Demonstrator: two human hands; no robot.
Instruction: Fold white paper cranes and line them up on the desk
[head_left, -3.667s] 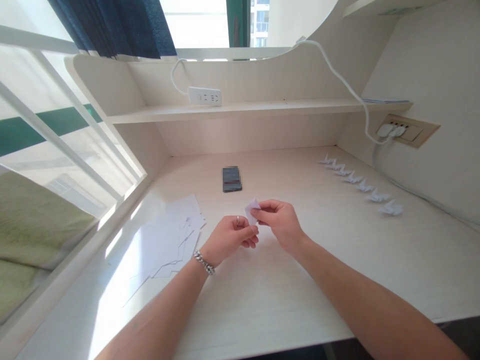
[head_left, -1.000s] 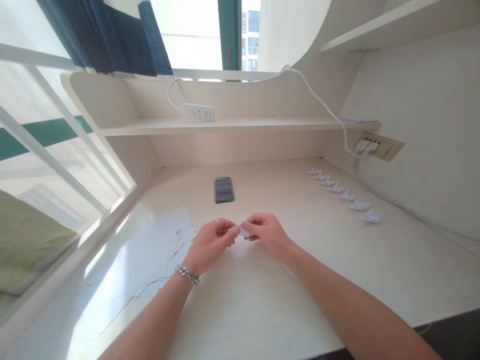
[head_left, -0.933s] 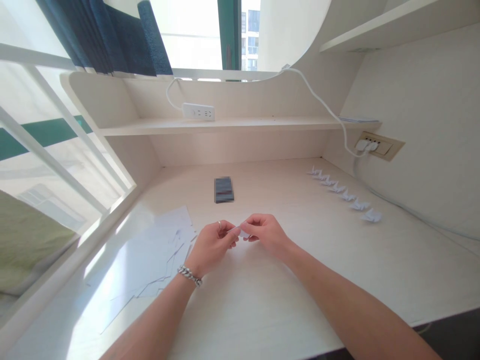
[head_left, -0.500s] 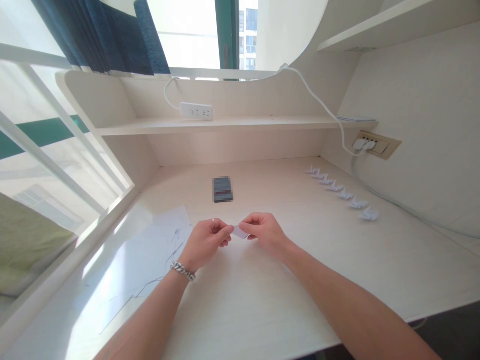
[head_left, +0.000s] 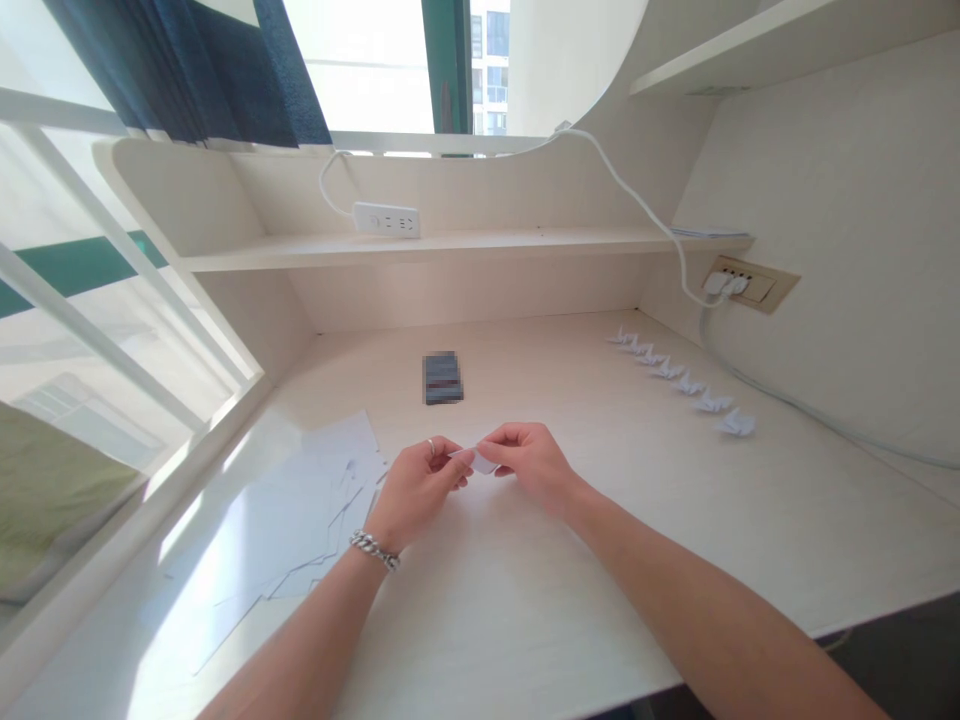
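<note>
A small folded piece of white paper is pinched between my two hands above the desk. My left hand, with a ring on one finger and a chain bracelet at the wrist, grips its left side between thumb and fingers. From the right, my right hand pinches the same paper, its fingertips almost touching the left thumb. My fingers cover much of the paper, so its full folded shape is hidden. Several folded white paper cranes stand in a slanting row at the right of the desk.
Flat white paper sheets lie overlapping at the left, partly in sunlight. Beyond my hands rests a dark, blurred-out rectangular object. A power strip sits on the shelf, and a cable runs along the right wall.
My left hand has shifted slightly right along the paper, its thumb now closer to the right fingertips. My right hand stays nearly in place. The view has moved a little.
</note>
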